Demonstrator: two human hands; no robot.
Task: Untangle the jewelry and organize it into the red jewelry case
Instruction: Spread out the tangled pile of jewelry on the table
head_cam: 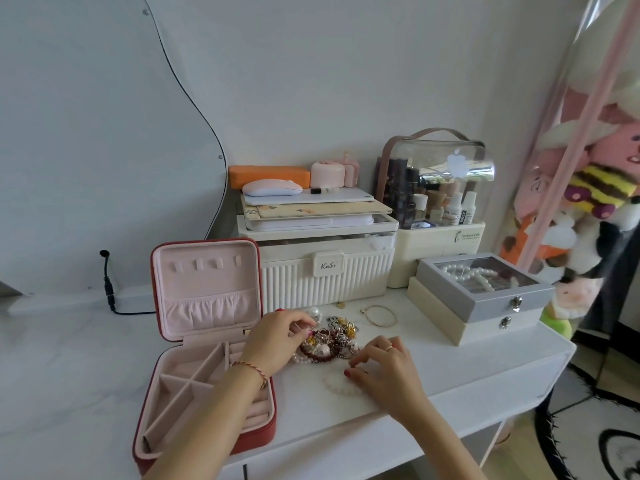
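Note:
A tangled heap of jewelry (pixel 334 339) with pearls, dark red beads and gold pieces lies on the white table. The red jewelry case (pixel 258 431) stands open at its left, pink inside, its compartments holding nothing I can see. My left hand (pixel 277 336) reaches over the case and pinches a piece at the heap's left edge. My right hand (pixel 384 367) rests at the heap's near right, fingertips pinching a strand. A pale pink bead bracelet (pixel 337 386) lies under that hand. A thin gold bangle (pixel 380 315) lies apart behind the heap.
A cream ribbed storage box (pixel 322 271) stands right behind the heap. Stacked grey and cream jewelry boxes (pixel 485 303) sit at the right. A clear cosmetics case (pixel 436 188) stands behind them. A black cable (pixel 110 292) runs at the back left. The table's front edge is close.

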